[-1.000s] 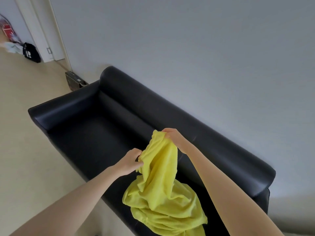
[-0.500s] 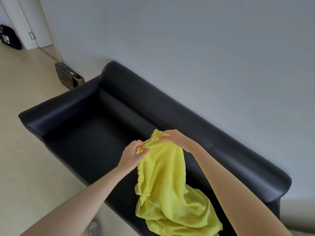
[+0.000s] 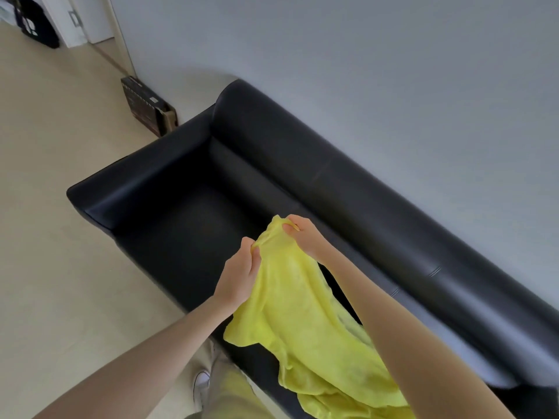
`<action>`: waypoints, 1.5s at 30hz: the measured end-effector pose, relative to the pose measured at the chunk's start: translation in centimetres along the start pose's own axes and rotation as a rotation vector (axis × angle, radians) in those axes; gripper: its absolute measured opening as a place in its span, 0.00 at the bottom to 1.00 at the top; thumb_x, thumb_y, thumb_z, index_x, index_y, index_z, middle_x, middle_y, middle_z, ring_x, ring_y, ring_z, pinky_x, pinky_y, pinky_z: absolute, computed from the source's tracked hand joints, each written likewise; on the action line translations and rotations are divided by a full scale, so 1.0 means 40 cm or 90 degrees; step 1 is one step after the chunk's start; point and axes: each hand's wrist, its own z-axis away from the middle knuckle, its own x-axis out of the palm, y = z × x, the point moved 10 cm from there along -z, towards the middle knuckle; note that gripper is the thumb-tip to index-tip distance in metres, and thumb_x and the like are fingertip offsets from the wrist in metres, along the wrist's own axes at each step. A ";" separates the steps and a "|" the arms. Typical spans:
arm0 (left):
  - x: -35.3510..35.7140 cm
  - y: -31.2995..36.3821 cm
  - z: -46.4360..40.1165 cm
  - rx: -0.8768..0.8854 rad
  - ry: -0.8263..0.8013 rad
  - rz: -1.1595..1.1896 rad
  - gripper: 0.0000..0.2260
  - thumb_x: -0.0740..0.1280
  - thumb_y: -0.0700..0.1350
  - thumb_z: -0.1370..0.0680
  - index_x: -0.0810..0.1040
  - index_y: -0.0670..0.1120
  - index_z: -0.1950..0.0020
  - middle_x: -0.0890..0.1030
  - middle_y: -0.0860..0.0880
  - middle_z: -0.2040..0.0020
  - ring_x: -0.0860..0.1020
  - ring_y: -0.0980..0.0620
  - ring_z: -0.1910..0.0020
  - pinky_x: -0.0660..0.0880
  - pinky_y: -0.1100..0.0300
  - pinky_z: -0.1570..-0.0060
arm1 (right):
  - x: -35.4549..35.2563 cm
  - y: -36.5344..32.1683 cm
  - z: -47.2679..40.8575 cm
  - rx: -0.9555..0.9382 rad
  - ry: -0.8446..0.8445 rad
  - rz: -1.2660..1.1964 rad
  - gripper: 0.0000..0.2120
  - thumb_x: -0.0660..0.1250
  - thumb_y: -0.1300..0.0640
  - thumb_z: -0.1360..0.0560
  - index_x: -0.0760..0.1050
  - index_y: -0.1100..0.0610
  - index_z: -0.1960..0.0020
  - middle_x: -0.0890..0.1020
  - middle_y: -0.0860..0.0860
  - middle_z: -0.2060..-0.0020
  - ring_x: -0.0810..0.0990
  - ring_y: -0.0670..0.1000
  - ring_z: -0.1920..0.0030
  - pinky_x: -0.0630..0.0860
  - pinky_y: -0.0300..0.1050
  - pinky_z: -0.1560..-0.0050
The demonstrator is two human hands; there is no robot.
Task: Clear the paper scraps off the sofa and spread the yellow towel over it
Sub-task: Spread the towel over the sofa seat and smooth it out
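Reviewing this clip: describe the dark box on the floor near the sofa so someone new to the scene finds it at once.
Start at the black sofa along the grey wall. Just past its far armrest, at the foot of the wall, a flat dark box stands on edge on the beige floor. Its brown cardboard end and small white label set it apart from the black bag farther off by the doorway.

Sofa [image 3: 302, 164]: black leather-look upholstery, smooth, soft sheen w/ pale highlights along backrest and armrest; towel [image 3: 302, 322]: yellow cloth, matt, thin, crumpled into soft folds, slightly fuzzy; floor [image 3: 60, 267]: beige, smooth, matt; wall [image 3: 363, 71]: pale, flat matt finish; box [image 3: 148, 104] by wall: dark, brown cardboard-look edge.
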 end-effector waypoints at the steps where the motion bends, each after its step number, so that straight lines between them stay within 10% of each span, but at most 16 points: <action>1: -0.011 -0.022 -0.020 -0.006 0.005 -0.006 0.11 0.49 0.52 0.17 0.64 0.49 0.54 0.71 0.50 0.68 0.70 0.55 0.74 0.68 0.59 0.74 | 0.023 0.003 -0.035 0.004 -0.012 -0.007 0.13 0.57 0.58 0.19 0.68 0.47 0.61 0.73 0.44 0.64 0.71 0.43 0.62 0.67 0.40 0.58; 10: -0.023 -0.191 -0.229 -0.020 -0.053 -0.097 0.12 0.60 0.54 0.20 0.64 0.46 0.54 0.67 0.54 0.69 0.68 0.55 0.73 0.66 0.63 0.72 | 0.151 -0.002 -0.316 0.020 -0.016 0.004 0.10 0.55 0.56 0.19 0.68 0.56 0.57 0.72 0.49 0.68 0.68 0.48 0.68 0.66 0.46 0.65; 17: 0.038 -0.471 -0.308 -0.168 -0.198 -0.258 0.20 0.64 0.49 0.23 0.67 0.47 0.33 0.76 0.50 0.50 0.76 0.52 0.53 0.74 0.59 0.54 | 0.272 0.027 -0.520 -0.002 -0.073 0.122 0.09 0.55 0.56 0.19 0.68 0.58 0.56 0.74 0.51 0.65 0.70 0.49 0.66 0.66 0.45 0.65; 27: -0.051 -0.815 -0.397 -0.290 -0.077 -0.006 0.15 0.55 0.55 0.19 0.71 0.46 0.55 0.74 0.47 0.66 0.72 0.57 0.69 0.75 0.51 0.61 | 0.425 0.087 -0.849 0.017 -0.006 0.168 0.11 0.54 0.55 0.19 0.71 0.58 0.54 0.78 0.53 0.60 0.78 0.54 0.58 0.75 0.53 0.58; 34: -0.243 -0.860 -0.622 -0.185 0.018 -0.099 0.13 0.56 0.61 0.22 0.66 0.52 0.56 0.70 0.52 0.72 0.72 0.52 0.73 0.67 0.65 0.74 | 0.477 0.051 -1.067 -0.004 0.076 0.178 0.13 0.51 0.52 0.18 0.69 0.56 0.56 0.75 0.50 0.61 0.76 0.51 0.61 0.74 0.49 0.60; 41: -0.195 -1.141 -0.711 -0.408 -0.382 -0.150 0.35 0.74 0.66 0.39 0.60 0.58 0.41 0.79 0.56 0.50 0.80 0.56 0.54 0.79 0.59 0.56 | 0.548 0.062 -1.318 0.037 0.152 0.244 0.13 0.50 0.52 0.17 0.70 0.57 0.53 0.75 0.50 0.57 0.76 0.54 0.58 0.67 0.46 0.63; 45: -0.173 -1.271 -0.633 -0.477 -0.522 -0.210 0.20 0.71 0.62 0.34 0.73 0.56 0.47 0.79 0.56 0.48 0.79 0.56 0.49 0.77 0.60 0.47 | 0.614 0.056 -1.405 0.009 0.147 0.336 0.13 0.52 0.52 0.17 0.71 0.58 0.50 0.77 0.51 0.53 0.77 0.55 0.57 0.67 0.46 0.63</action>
